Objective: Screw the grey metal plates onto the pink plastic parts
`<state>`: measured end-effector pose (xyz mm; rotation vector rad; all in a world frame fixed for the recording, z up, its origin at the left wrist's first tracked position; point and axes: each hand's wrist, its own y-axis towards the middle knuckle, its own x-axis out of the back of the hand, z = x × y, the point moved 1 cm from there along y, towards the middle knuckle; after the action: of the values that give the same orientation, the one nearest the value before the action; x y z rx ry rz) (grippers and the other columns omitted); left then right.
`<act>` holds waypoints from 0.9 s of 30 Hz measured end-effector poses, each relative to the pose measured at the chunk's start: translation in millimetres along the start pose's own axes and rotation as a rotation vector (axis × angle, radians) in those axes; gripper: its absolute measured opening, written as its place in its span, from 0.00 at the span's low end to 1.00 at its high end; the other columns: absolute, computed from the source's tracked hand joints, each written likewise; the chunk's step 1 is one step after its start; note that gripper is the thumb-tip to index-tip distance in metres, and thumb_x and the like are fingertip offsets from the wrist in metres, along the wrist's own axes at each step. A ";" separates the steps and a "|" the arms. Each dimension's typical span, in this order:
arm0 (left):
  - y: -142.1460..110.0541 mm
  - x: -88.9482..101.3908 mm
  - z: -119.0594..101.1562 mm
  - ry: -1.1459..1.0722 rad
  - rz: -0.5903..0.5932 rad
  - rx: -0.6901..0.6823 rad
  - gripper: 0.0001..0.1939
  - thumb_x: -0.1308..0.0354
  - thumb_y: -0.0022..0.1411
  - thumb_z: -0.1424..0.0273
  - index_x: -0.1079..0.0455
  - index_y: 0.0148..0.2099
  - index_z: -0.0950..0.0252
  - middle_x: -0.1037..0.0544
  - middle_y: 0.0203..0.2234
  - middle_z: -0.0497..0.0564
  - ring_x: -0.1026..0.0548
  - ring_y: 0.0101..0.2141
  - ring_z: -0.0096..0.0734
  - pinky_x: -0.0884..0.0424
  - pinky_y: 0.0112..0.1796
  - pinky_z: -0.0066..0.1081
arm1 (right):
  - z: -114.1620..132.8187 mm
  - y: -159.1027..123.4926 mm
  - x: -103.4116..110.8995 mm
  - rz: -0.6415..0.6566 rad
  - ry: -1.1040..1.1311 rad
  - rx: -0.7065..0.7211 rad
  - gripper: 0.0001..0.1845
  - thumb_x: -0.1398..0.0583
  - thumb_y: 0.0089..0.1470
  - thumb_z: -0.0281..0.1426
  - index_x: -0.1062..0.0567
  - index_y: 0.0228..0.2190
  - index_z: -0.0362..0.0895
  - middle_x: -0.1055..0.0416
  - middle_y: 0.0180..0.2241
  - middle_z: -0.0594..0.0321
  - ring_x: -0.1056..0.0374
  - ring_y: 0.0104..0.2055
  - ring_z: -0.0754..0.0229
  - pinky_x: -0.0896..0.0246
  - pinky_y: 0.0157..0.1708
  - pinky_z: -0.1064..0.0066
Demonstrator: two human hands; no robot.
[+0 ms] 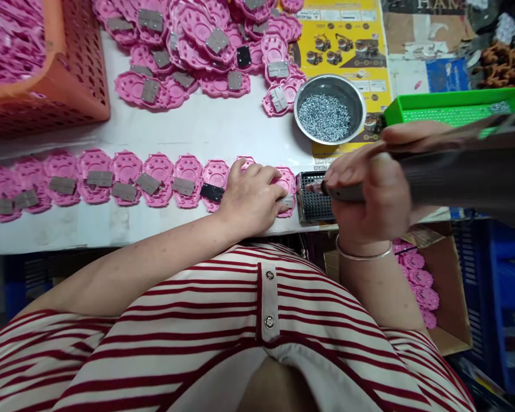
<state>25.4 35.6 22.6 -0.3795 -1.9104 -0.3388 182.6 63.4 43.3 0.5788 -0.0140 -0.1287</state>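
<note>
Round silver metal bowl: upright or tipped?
Upright: the round silver metal bowl opens upward, with small shiny metal pieces lying inside.

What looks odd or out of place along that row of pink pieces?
Beside the left hand, a black plate stands out among the grey plates along the row of pink pieces. Several grey ones also lie crooked, at differing angles.
</note>
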 end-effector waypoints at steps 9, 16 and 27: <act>-0.3 0.3 0.5 -0.014 0.027 -0.003 0.07 0.34 0.63 0.63 0.18 0.42 0.58 0.22 0.51 0.54 0.28 0.52 0.49 0.45 0.61 0.60 | -10.6 14.2 0.1 -0.196 0.007 0.120 0.18 0.37 0.55 0.48 0.30 0.41 0.52 0.35 0.33 0.66 0.42 0.20 0.72 0.42 0.21 0.69; -1.3 0.6 0.9 -0.013 0.023 -0.016 0.07 0.34 0.64 0.63 0.18 0.42 0.58 0.22 0.51 0.54 0.27 0.52 0.49 0.44 0.60 0.61 | -24.3 11.2 -0.7 -0.194 -0.022 0.128 0.18 0.38 0.55 0.48 0.31 0.42 0.52 0.31 0.36 0.64 0.43 0.19 0.72 0.44 0.19 0.68; -6.8 -6.2 4.8 -0.087 -0.101 -0.020 0.12 0.33 0.62 0.65 0.20 0.48 0.58 0.22 0.52 0.54 0.28 0.53 0.51 0.47 0.62 0.62 | 5.9 19.0 -3.7 -0.215 0.236 0.172 0.08 0.33 0.54 0.36 0.23 0.36 0.50 0.42 0.21 0.73 0.40 0.18 0.73 0.41 0.19 0.77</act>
<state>20.7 30.8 14.8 -0.3161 -2.0169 -0.4141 180.9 76.4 58.8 0.7638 0.2687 -0.2697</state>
